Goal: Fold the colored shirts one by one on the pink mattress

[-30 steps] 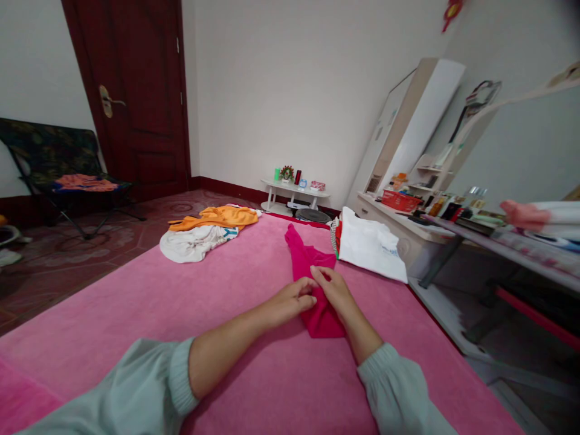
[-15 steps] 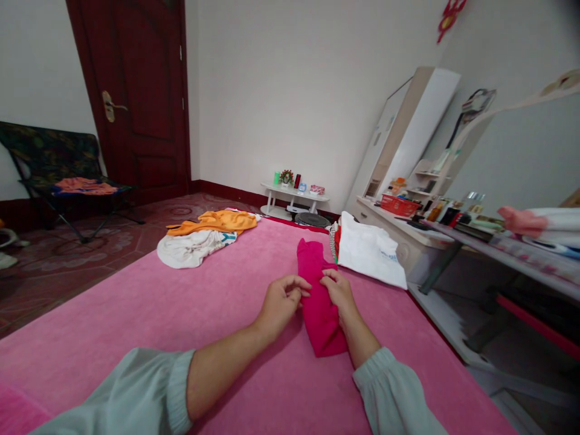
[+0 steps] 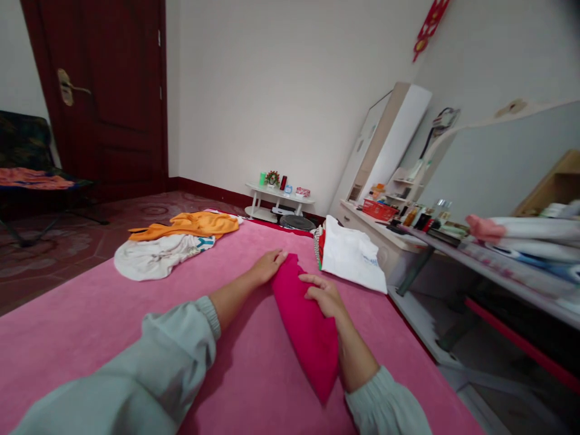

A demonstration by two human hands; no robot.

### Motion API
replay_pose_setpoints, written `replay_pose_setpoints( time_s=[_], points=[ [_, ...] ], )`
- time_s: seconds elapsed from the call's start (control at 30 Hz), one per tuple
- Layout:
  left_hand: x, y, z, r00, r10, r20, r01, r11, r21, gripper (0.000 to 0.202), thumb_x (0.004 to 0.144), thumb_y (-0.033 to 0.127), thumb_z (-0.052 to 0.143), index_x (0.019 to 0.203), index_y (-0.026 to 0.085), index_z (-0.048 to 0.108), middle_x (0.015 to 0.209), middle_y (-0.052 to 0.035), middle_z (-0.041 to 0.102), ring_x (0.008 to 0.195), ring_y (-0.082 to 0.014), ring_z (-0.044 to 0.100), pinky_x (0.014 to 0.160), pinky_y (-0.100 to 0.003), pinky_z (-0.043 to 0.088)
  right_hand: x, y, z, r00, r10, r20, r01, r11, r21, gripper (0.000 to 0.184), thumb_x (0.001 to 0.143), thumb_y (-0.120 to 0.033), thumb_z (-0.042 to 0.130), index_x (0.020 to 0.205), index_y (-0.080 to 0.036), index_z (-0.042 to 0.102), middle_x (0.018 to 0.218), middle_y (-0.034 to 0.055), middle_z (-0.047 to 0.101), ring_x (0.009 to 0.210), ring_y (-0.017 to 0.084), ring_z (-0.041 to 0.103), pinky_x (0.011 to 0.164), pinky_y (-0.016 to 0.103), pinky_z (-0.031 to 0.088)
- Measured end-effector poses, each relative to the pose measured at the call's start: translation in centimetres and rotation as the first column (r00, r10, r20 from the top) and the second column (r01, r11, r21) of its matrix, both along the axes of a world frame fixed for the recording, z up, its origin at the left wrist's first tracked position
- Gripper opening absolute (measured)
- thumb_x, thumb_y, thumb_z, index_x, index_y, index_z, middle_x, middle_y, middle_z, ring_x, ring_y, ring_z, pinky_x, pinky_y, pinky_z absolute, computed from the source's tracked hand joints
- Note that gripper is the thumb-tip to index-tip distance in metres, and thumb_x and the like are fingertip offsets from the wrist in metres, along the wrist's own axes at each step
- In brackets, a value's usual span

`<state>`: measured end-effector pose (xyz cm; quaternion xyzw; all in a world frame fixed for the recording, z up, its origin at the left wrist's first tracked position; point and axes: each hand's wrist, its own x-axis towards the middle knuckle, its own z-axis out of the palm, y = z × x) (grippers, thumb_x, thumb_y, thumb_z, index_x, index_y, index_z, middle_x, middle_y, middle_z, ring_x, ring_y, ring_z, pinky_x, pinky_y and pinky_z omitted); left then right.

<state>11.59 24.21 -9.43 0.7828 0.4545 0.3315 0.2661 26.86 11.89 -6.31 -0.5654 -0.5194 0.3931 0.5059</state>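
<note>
A bright magenta piece of folded clothing [image 3: 303,326] is in front of me, long and narrow, its near end drawn to a point. What kind of garment it is does not show. At its far left corner, my left hand [image 3: 268,267] is closed with the fingertips pinching the cloth. My right hand [image 3: 324,295] grips the right edge about midway, fingers bent over the top. The pink bedspread [image 3: 226,296] lies beneath. Beyond my right hand is a white folded T-shirt [image 3: 351,254] with small blue print, resting on other folded clothes [image 3: 319,244].
To the far left, an orange garment [image 3: 194,223] and a white garment [image 3: 158,257] lie loosely heaped. A dressing table [image 3: 385,232] with a red basket [image 3: 379,210] and bottles stands right of the bed. A low white table [image 3: 281,192] is by the wall.
My left hand has gone from the middle of the magenta cloth to its far corner. The cloth now slants, its near end closer to me. The view has turned slightly right.
</note>
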Motion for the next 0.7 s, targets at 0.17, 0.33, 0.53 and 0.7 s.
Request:
replay_pose_setpoints(
  time_s=[0.17, 0.33, 0.53, 0.7],
  points=[
    [-1.7, 2.4, -2.6, 0.992, 0.069, -0.11, -0.068, 0.998, 0.013, 0.048, 0.095, 0.044, 0.034, 0.125, 0.014, 0.057, 0.138, -0.013, 0.053, 0.13, -0.0237, 0.044, 0.11, -0.034, 0.026, 0.4, -0.2, 0.3, 0.974, 0.008, -0.228, 0.004, 0.999, 0.052, 0.05, 0.055, -0.022, 0.06, 0.103, -0.022, 0.074, 0.072, -0.0003, 0.072, 0.058, 0.015, 0.061, 0.055, 0.026, 0.047],
    [-2.3, 2.4, -3.6, 0.982, 0.06, -0.177, -0.049, 0.997, 0.067, 0.05, 0.092, 0.044, 0.041, 0.131, 0.015, 0.053, 0.14, -0.0133, 0.05, 0.131, -0.0248, 0.043, 0.11, -0.034, 0.026, 1.5, -0.6, 2.2, 0.959, -0.194, -0.205, 0.24, 0.942, 0.236, 0.06, 0.059, -0.025, 0.06, 0.118, -0.02, 0.068, 0.091, 0.0034, 0.074, 0.076, 0.02, 0.067, 0.065, 0.03, 0.053],
    [-2.2, 2.5, -4.1, 0.945, 0.098, -0.313, -0.046, 0.985, 0.169, 0.047, 0.088, 0.041, 0.048, 0.128, 0.017, 0.058, 0.142, -0.014, 0.047, 0.133, -0.0291, 0.04, 0.111, -0.039, 0.026, 6.8, 3.7, 8.0, 0.848, -0.529, -0.014, 0.468, 0.738, 0.485, 0.062, 0.06, -0.021, 0.058, 0.122, -0.018, 0.065, 0.093, 0.0041, 0.073, 0.058, 0.013, 0.061, 0.052, 0.024, 0.049],
    [-1.8, 2.6, -4.1, 0.941, 0.105, -0.321, -0.054, 0.985, 0.165, 0.05, 0.089, 0.04, 0.047, 0.13, 0.013, 0.055, 0.143, -0.0155, 0.046, 0.133, -0.0304, 0.039, 0.112, -0.043, 0.026, 13.8, 11.5, 10.9, 0.646, -0.706, 0.29, 0.364, 0.619, 0.696, 0.052, 0.063, -0.016, 0.054, 0.113, -0.015, 0.07, 0.098, 0.0078, 0.072, 0.077, 0.018, 0.065, 0.071, 0.031, 0.053]
  ],
)
